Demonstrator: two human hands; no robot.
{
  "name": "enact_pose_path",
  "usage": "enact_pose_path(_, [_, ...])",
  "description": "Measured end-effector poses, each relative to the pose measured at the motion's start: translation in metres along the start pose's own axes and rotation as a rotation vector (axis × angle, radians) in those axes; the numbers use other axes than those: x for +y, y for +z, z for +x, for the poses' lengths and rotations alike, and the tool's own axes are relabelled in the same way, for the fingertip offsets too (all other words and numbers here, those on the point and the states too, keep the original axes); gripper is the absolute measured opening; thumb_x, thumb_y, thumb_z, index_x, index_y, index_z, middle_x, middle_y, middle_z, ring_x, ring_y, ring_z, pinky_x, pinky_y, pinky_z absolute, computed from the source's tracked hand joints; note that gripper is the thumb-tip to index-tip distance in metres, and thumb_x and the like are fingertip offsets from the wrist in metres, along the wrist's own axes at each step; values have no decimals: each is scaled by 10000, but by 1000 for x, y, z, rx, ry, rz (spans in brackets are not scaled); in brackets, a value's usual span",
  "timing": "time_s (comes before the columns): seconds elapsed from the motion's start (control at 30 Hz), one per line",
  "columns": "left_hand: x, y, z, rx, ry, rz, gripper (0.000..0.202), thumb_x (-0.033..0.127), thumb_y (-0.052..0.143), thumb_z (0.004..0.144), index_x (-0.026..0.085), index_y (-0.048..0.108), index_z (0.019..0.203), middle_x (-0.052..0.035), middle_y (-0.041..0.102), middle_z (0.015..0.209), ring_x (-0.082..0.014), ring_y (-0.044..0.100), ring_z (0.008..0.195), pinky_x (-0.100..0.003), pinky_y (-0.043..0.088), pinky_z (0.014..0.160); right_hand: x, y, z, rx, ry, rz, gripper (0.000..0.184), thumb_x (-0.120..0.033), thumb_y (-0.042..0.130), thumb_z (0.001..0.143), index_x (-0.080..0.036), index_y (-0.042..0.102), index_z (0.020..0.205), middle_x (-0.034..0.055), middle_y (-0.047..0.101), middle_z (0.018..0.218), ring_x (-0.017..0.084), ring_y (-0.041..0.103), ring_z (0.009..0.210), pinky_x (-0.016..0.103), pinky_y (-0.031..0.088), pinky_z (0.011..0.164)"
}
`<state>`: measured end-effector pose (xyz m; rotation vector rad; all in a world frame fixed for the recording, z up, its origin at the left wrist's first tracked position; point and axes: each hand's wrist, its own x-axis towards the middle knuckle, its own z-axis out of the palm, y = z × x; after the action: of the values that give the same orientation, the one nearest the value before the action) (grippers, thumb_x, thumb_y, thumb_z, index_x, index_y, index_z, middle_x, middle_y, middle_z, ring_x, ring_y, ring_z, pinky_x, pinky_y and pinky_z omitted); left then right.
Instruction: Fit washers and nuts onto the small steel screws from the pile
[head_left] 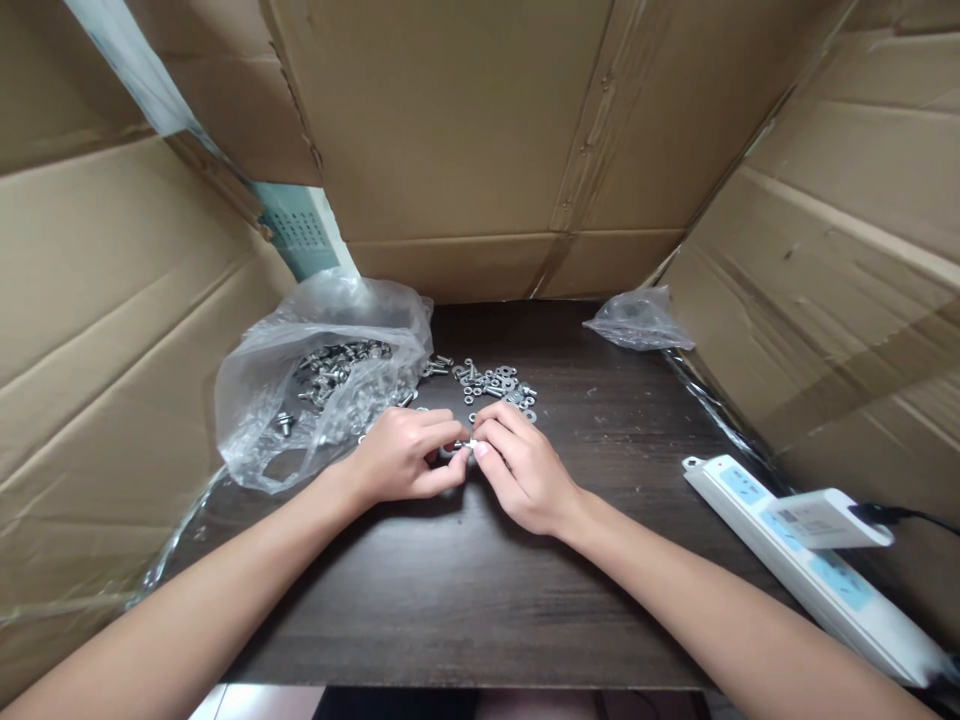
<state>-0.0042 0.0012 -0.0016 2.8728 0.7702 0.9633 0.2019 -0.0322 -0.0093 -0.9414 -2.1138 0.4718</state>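
Over the dark wood-grain table (450, 590), my left hand (409, 452) and right hand (525, 470) are pinching a bolt (463, 445) lying crosswise between them.

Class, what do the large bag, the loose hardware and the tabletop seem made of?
Large bag: probably thin clear plastic, glossy; it is creased and see-through. Loose hardware: likely steel or plated metal, given its silvery shine. Tabletop: dark, satin wood or wood-look laminate; grain streaks show.

The left hand (409, 452) and right hand (525, 470) are bare, joining slim, bare forearms (217, 588) that narrow toward the wrists (354, 484).
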Motion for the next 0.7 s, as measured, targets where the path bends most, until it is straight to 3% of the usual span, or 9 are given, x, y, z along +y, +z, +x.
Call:
enact_pose_path(0.3, [0, 1, -1, -20, 29, 34, 213, 232, 525, 917, 188, 647, 749, 26, 540, 584, -110, 484, 502, -249, 347, 497, -1, 0, 1, -19, -20, 7, 176, -211, 420, 998, -204, 534, 865, 96, 586, 971, 224, 566, 897, 397, 511, 815])
enact_pose_path(0.5, [-1, 0, 0, 10, 1, -6, 181, 229, 533, 919, 173, 656, 798, 29, 559, 611, -104, 495, 513, -246, 352, 504, 0, 2, 0, 10, -48, -22, 160, -202, 428, 1003, -185, 548, 899, 113, 597, 985, 232, 572, 909, 405, 518, 821])
enact_pose_path(0.7, [1, -1, 1, -4, -48, -23, 223, 223, 528, 909, 179, 579, 696, 37, 521, 594, -94, 466, 508, -240, 333, 504, 2, 2, 0, 13, -85, -77, 143, -206, 447, 1018, -176, 564, 943, 128, 600, 1027, 242, 592, 948, 401, 531, 842])
